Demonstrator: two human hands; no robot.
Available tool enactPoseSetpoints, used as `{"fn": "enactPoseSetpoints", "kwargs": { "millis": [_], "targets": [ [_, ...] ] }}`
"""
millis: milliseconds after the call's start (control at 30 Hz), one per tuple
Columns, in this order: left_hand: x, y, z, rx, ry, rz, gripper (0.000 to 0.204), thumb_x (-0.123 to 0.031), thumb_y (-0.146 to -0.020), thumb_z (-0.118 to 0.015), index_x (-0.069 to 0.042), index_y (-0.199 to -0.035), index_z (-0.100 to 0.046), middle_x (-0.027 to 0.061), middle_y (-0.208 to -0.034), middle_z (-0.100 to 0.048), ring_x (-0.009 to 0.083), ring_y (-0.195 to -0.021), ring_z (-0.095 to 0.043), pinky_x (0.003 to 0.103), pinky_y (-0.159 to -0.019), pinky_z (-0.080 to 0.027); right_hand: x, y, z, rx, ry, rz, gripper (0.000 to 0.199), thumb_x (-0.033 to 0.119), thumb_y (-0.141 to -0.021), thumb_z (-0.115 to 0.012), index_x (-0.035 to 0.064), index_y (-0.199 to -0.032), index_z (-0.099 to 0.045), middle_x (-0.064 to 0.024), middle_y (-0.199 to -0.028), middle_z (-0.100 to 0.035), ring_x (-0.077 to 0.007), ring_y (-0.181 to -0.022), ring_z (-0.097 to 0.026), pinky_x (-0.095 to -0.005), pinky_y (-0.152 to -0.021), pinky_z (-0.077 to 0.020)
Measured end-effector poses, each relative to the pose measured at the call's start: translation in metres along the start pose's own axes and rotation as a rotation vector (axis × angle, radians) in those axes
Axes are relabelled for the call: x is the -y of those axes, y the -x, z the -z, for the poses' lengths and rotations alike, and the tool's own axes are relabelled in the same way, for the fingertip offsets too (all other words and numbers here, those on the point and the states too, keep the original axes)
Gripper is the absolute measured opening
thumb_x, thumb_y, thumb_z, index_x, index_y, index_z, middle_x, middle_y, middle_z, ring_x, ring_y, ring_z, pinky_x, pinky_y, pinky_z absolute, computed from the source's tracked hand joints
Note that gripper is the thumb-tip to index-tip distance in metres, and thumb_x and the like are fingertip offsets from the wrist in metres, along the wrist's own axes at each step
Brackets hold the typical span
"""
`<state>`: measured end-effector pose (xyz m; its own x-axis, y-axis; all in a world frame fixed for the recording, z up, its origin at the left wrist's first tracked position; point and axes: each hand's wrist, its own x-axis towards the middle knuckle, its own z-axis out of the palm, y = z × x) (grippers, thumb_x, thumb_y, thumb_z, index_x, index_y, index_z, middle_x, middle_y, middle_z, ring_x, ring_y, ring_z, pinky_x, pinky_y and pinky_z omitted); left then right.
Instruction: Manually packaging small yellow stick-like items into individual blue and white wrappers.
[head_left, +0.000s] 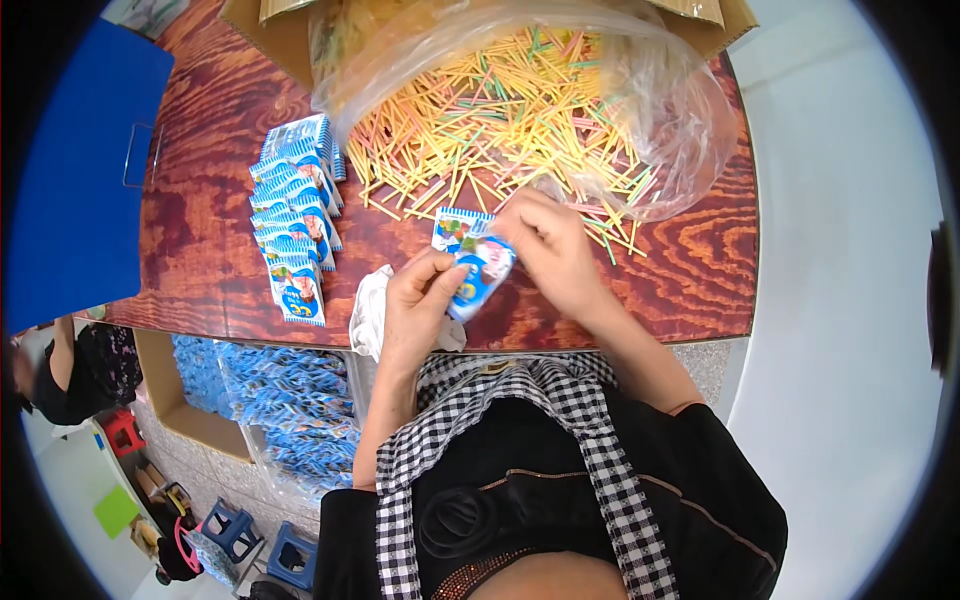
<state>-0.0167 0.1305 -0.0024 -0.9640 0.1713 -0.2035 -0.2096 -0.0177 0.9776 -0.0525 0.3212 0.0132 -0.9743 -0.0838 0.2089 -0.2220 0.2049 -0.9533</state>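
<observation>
In front of me, my left hand (420, 300) pinches a small blue and white packet (485, 278) between thumb and fingers. My right hand (548, 240) is curled at the upper edge of this packet, fingers bent together; what lies between them is hidden. Another packet (458, 226) of the same kind shows just behind the held one. Left of my hands, several packets (292, 230) lie overlapped in a row on the table. Beyond my hands, a heap of thin yellow, pink and green sticks (500, 110) spills from a clear plastic bag (690, 150).
A crumpled white cloth (370, 312) lies under my left wrist. The bag comes out of a cardboard box (275, 40) on the wood-patterned table (690, 290). Below the table's edge, a carton (200, 420) holds many blue packets (300, 400). Far left, another person (90, 370) and blue stools (292, 555) appear.
</observation>
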Motion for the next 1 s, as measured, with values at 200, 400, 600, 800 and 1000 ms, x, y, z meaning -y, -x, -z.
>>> {"fn": "enactPoseSetpoints", "kwargs": {
  "millis": [200, 400, 600, 800, 1000],
  "targets": [
    [-0.002, -0.007, -0.001, -0.153, -0.21, -0.134, 0.011, -0.004, -0.089, -0.058, 0.005, -0.083, -0.059, 0.0032, -0.074, -0.052, 0.0081, -0.067, -0.047, 0.023, -0.059, -0.037, -0.026, -0.067, 0.052, 0.036, 0.889, 0.33, 0.022, 0.007, -0.08, -0.057, 0.004, -0.101, -0.063, -0.0099, -0.118, -0.057, -0.0299, -0.115, -0.048, -0.0427, -0.094, -0.0392],
    [-0.002, -0.018, -0.011, -0.102, -0.184, -0.137, 0.009, -0.003, -0.089, -0.059, 0.005, -0.085, -0.06, 0.0029, -0.074, -0.051, 0.0075, -0.067, -0.047, 0.023, -0.059, -0.037, -0.05, -0.105, 0.049, 0.265, 1.146, 0.479, 0.036, 0.003, -0.076, -0.057, 0.0053, -0.112, -0.059, -0.01, -0.136, -0.047, -0.0319, -0.134, -0.034, -0.0484, -0.108, -0.0285],
    [0.008, -0.013, 0.002, -0.182, -0.011, -0.08, 0.011, -0.005, -0.091, -0.057, 0.003, -0.086, -0.061, -0.002, -0.076, -0.055, 0.0031, -0.068, -0.046, 0.019, -0.059, -0.037, -0.051, -0.097, 0.067, 0.341, 0.987, 0.371, 0.026, 0.011, -0.084, -0.055, 0.0011, -0.109, -0.058, -0.0133, -0.133, -0.05, -0.0305, -0.131, -0.039, -0.0456, -0.107, -0.0311],
    [0.001, -0.02, -0.001, -0.17, 0.154, -0.06, 0.013, -0.01, -0.093, -0.058, 0.001, -0.093, -0.064, -0.0033, -0.081, -0.062, 0.0012, -0.073, -0.053, 0.016, -0.063, -0.041, -0.053, -0.114, 0.098, 0.104, 0.364, -0.204, 0.018, 0.019, -0.094, -0.055, 0.002, -0.095, -0.057, -0.0094, -0.098, -0.062, -0.02, -0.094, -0.058, -0.0342, -0.084, -0.046],
    [-0.006, -0.042, -0.01, -0.067, 0.526, 0.001, 0.017, -0.011, -0.093, -0.056, 0.001, -0.105, -0.061, 0.0058, -0.099, -0.064, 0.0126, -0.091, -0.061, 0.029, -0.078, -0.052, -0.035, -0.109, 0.096, 0.24, -0.302, -0.459, 0.015, 0.017, -0.093, -0.057, 0.0041, -0.087, -0.055, -0.0011, -0.072, -0.053, -0.011, -0.068, -0.052, -0.0242, -0.061, -0.0409]
  ]
}}
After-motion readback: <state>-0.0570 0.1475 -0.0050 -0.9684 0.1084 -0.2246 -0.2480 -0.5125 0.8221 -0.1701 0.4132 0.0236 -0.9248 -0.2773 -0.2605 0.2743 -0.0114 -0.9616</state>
